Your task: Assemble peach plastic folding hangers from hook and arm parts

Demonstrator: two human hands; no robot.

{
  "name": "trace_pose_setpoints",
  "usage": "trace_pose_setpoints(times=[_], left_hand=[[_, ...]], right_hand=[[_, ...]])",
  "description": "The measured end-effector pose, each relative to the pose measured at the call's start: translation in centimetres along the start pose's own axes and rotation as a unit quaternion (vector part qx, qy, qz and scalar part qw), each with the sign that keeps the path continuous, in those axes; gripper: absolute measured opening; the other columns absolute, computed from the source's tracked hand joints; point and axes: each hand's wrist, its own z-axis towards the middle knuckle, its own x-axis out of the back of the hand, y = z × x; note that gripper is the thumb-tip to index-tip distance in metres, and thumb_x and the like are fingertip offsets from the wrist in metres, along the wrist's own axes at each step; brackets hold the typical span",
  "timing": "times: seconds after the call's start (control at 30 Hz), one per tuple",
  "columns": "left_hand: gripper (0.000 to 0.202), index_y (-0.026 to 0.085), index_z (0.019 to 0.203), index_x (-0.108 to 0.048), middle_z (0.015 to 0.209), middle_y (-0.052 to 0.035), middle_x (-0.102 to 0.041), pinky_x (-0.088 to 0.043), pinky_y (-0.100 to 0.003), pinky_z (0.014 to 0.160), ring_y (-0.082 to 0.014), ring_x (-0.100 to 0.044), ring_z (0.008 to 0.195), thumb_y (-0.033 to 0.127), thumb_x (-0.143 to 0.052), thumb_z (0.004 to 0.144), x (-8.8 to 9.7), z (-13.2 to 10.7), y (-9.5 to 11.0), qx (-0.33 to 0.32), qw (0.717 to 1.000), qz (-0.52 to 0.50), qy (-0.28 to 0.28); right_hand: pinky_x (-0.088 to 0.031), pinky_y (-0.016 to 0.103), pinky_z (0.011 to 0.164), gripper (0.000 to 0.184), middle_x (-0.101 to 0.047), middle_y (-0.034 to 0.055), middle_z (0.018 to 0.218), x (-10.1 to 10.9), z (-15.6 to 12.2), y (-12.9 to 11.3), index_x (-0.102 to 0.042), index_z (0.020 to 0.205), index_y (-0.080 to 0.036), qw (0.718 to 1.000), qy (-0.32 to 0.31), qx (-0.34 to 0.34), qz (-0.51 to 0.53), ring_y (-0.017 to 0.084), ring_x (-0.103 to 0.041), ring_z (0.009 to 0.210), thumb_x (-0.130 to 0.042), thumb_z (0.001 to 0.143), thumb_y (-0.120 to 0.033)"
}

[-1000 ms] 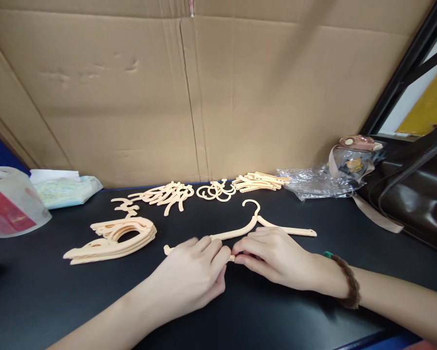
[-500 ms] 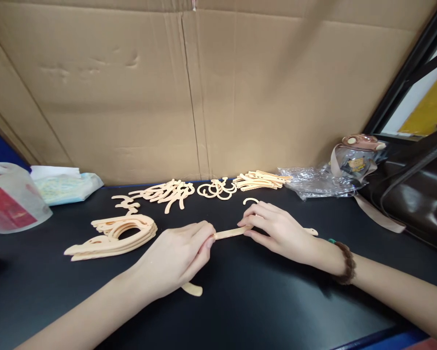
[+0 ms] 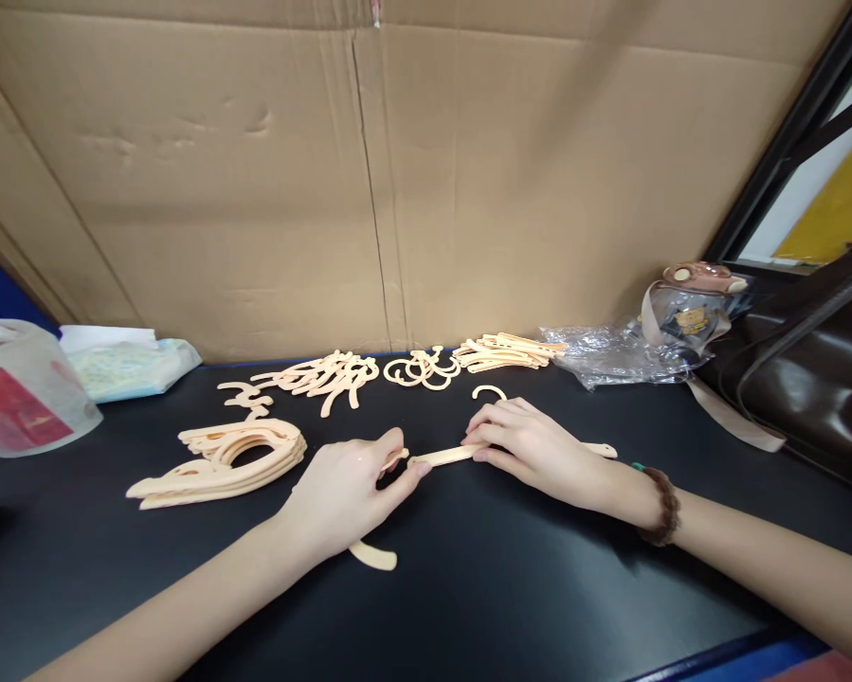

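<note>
My right hand [image 3: 532,450] has its fingers closed over a long, slim beige plastic hanger arm [image 3: 448,456], whose holed far end comes out past the wrist side of the hand. At its other end, my left hand [image 3: 351,483] touches the arm with the thumb tip. Inside that left hand is a curved beige hanger piece [image 3: 375,557]; one end shows below the palm and a small tip shows between thumb and forefinger. Most of this piece is hidden by the hand. A loose beige hook [image 3: 489,390] lies just beyond my right fingers.
Left of my hands lies a stack of folded beige hangers [image 3: 233,469]. Behind are piles of curved arms [image 3: 333,374], hooks [image 3: 422,369] and straight strips [image 3: 507,350]. A roll of clear tape [image 3: 27,388], clear plastic wrap [image 3: 596,355] and a strapped bottle [image 3: 692,308] flank them.
My left thumb and forefinger have parted slightly, showing the piece's tip between them. The slim arm's near end has come away from the forefinger. My right hand has shifted slightly left.
</note>
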Motion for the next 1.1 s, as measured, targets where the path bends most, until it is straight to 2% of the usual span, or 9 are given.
trace_pose_setpoints(times=[0.13,0.53,0.93,1.1], left_hand=[[0.035,0.022,0.073,-0.04,0.059,0.0052,-0.055,-0.03,-0.024,0.051,-0.0179,-0.058,0.054,0.053,-0.046,0.088,-0.05,0.14,-0.02,0.002,1.0,-0.017,-0.005],[0.032,0.023,0.076,-0.042,0.055,0.0065,-0.053,-0.029,-0.023,0.049,-0.0166,-0.055,0.05,0.051,-0.041,0.092,0.1,0.17,-0.34,-0.014,0.999,-0.034,-0.02],[0.033,0.023,0.074,-0.041,0.052,0.007,-0.049,-0.027,-0.022,0.047,-0.0151,-0.051,0.046,0.05,-0.042,0.093,-0.17,0.22,-0.49,-0.042,0.999,-0.027,-0.003],[0.033,0.023,0.071,-0.039,0.051,0.007,-0.046,-0.027,-0.022,0.047,-0.0149,-0.051,0.045,0.046,-0.04,0.094,-0.3,0.17,-0.58,-0.072,0.997,-0.02,0.023]], right_hand=[[-0.035,0.034,0.088,0.02,-0.063,0.0026,0.1,0.06,0.08,-0.17,-0.063,0.103,-0.021,1.0,0.002,0.002,0.023,0.016,-0.055,0.094,-0.044,0.099,-0.024],[-0.036,0.032,0.087,0.016,-0.063,0.0012,0.089,0.36,0.15,-0.54,-0.057,0.099,-0.02,0.997,0.012,0.02,0.075,0.015,-0.053,0.082,-0.041,0.099,-0.022],[-0.037,0.032,0.087,0.015,-0.063,0.0007,0.089,0.38,0.1,-0.47,-0.059,0.098,-0.019,0.997,0.019,0.023,0.065,0.014,-0.052,0.082,-0.044,0.098,-0.022],[-0.037,0.031,0.087,0.012,-0.063,0.0006,0.09,0.36,0.07,-0.45,-0.059,0.098,-0.02,0.997,0.021,0.022,0.064,0.014,-0.053,0.084,-0.048,0.097,-0.021]])
